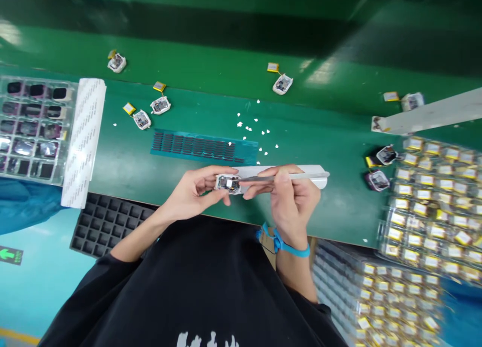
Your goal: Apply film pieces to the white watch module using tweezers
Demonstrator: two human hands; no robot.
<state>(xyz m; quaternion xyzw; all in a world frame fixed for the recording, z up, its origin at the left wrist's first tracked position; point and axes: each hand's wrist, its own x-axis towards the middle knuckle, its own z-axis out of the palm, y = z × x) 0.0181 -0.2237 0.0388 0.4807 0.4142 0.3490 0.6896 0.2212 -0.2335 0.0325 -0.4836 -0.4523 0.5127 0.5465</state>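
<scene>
Green bench (324, 136) carries it all: at the near edge the left hand (188, 194) pinches a small white watch case (228, 184) by its sides, and the right hand (291, 196) pinches tweezers (286, 177) whose tips reach into it. Bracing both wrists and keeping the case level should steady the tips.

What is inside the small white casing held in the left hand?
The open casing shows a dark circuit board with small metallic parts, and the tweezers in the right hand point into it. The left hand covers its left edge; finer detail is too small to tell.
</scene>
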